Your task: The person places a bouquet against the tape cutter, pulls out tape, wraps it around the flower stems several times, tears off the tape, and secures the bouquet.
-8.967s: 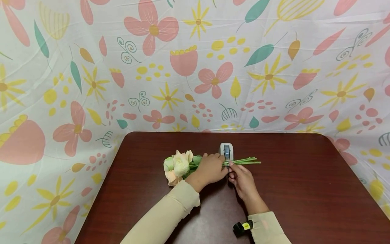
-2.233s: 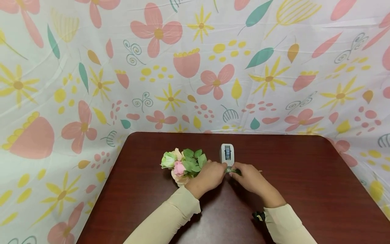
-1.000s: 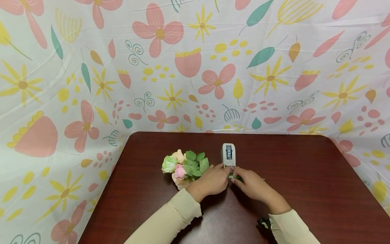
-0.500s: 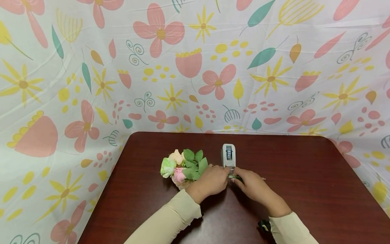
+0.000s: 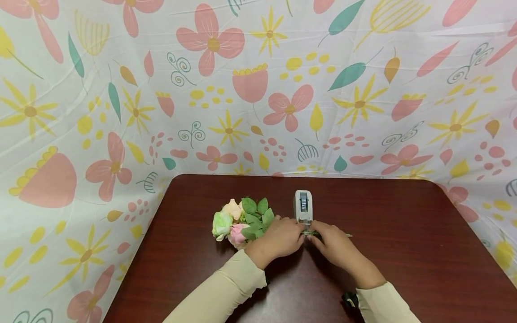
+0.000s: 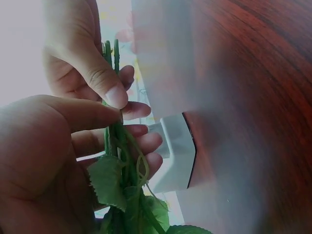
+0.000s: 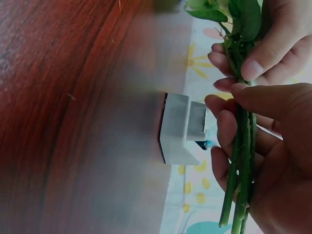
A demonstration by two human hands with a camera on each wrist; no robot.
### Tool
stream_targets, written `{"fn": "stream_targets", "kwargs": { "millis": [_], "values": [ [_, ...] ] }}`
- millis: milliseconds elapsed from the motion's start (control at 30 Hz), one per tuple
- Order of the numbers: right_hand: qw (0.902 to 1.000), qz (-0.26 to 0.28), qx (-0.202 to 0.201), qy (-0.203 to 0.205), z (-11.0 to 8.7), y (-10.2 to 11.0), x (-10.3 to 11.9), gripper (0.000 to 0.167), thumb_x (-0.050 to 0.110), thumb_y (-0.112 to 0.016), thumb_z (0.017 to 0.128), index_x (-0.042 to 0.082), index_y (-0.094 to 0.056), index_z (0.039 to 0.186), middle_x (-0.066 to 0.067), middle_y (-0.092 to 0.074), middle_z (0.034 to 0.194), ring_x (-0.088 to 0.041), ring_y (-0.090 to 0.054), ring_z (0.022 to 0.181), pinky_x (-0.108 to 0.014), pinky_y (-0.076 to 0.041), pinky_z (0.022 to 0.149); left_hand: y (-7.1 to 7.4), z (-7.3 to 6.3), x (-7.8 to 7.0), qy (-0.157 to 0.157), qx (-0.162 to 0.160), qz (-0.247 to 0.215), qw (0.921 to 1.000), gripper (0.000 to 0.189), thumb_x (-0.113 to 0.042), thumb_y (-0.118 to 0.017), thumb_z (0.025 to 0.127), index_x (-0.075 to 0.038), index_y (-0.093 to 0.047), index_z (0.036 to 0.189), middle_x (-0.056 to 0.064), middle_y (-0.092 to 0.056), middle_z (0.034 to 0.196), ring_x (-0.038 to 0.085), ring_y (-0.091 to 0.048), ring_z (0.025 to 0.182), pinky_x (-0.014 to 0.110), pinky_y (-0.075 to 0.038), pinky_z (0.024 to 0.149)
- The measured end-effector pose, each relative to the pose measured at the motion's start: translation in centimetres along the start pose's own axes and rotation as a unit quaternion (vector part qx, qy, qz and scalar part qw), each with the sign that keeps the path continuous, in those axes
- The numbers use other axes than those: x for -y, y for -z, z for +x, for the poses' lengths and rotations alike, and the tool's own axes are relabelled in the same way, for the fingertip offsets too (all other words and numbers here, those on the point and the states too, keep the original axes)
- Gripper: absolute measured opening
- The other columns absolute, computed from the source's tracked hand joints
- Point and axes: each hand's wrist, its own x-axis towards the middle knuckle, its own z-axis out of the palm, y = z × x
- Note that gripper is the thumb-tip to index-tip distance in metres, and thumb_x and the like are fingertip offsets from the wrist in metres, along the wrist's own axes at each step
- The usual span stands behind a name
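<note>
A bouquet of roses (image 5: 238, 224), peach, pale green and pink with green leaves, lies to the left with its stems pointing right. My left hand (image 5: 280, 237) grips the stems just below the leaves. Close beside it, my right hand (image 5: 335, 246) holds the same stems (image 7: 243, 175) between thumb and curled fingers, and their cut ends stick out past the palm. Both thumbs press the stems almost tip to tip in the wrist views. Right behind the hands stands a white tape dispenser (image 5: 304, 204) with a roll in it. Any tape on the stems is hard to make out.
The dark red-brown table (image 5: 383, 211) reaches back to a flower-printed cloth (image 5: 347, 130) hanging behind and at the sides. A black device (image 5: 349, 299) sits at the right sleeve's cuff.
Since nine seconds ago the bouquet has turned, so the pink rose and more leaves show. My right hand has rolled over, back upward, around the stems. Lately the flower heads turn slightly.
</note>
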Motion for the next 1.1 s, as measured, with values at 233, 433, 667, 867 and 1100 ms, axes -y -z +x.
{"fn": "stream_targets", "kwargs": {
  "millis": [233, 433, 667, 867, 1100],
  "values": [
    [0.9995, -0.005, -0.022, 0.022, 0.05, -0.21, -0.21, 0.019, 0.007, -0.077, 0.087, 0.018, -0.063, 0.092, 0.006, -0.065, 0.091, -0.010, -0.063, 0.082, -0.035, -0.051, 0.071, 0.22, -0.20, 0.10, -0.010, -0.011, 0.014, 0.9998, 0.025, -0.036, -0.052, 0.105, -0.025, -0.073, 0.110, -0.004, -0.072, 0.110, 0.015, -0.065, 0.094, 0.036, -0.045, 0.079],
    [0.9998, 0.008, -0.016, 0.009, 0.11, -0.32, -0.40, 0.016, 0.008, -0.076, 0.088, 0.016, -0.066, 0.096, 0.005, -0.063, 0.096, -0.013, -0.065, 0.090, -0.036, -0.054, 0.078, 0.53, -0.32, 0.17, -0.017, -0.024, 0.015, 0.9995, 0.023, -0.036, -0.054, 0.104, -0.026, -0.074, 0.111, -0.006, -0.072, 0.109, 0.014, -0.065, 0.093, 0.034, -0.043, 0.078],
    [0.9996, 0.016, 0.005, -0.021, 0.17, -0.10, -0.37, 0.013, 0.011, -0.075, 0.091, 0.015, -0.069, 0.102, 0.003, -0.065, 0.101, -0.015, -0.066, 0.096, -0.038, -0.055, 0.082, 0.52, -0.12, 0.29, -0.019, -0.028, 0.005, 0.9994, 0.023, -0.034, -0.056, 0.104, -0.028, -0.072, 0.119, -0.005, -0.072, 0.112, 0.015, -0.065, 0.097, 0.037, -0.046, 0.084],
    [0.9998, 0.007, 0.001, -0.017, 0.24, 0.24, -0.02, 0.013, 0.013, -0.075, 0.090, 0.012, -0.071, 0.103, 0.001, -0.068, 0.100, -0.017, -0.066, 0.094, -0.040, -0.054, 0.081, 0.22, 0.14, 0.34, -0.015, -0.025, -0.004, 0.9996, 0.024, -0.035, -0.058, 0.103, -0.028, -0.072, 0.122, -0.005, -0.071, 0.114, 0.016, -0.064, 0.099, 0.039, -0.048, 0.088],
    [0.9994, -0.008, 0.018, -0.027, 0.43, 0.44, -0.03, 0.015, 0.015, -0.074, 0.092, 0.011, -0.073, 0.106, 0.000, -0.070, 0.100, -0.019, -0.067, 0.095, -0.041, -0.055, 0.082, -0.06, 0.38, 0.37, -0.019, -0.034, -0.001, 0.9992, 0.023, -0.035, -0.061, 0.101, -0.029, -0.073, 0.120, -0.005, -0.069, 0.109, 0.015, -0.066, 0.097, 0.037, -0.047, 0.086]
  ]
}}
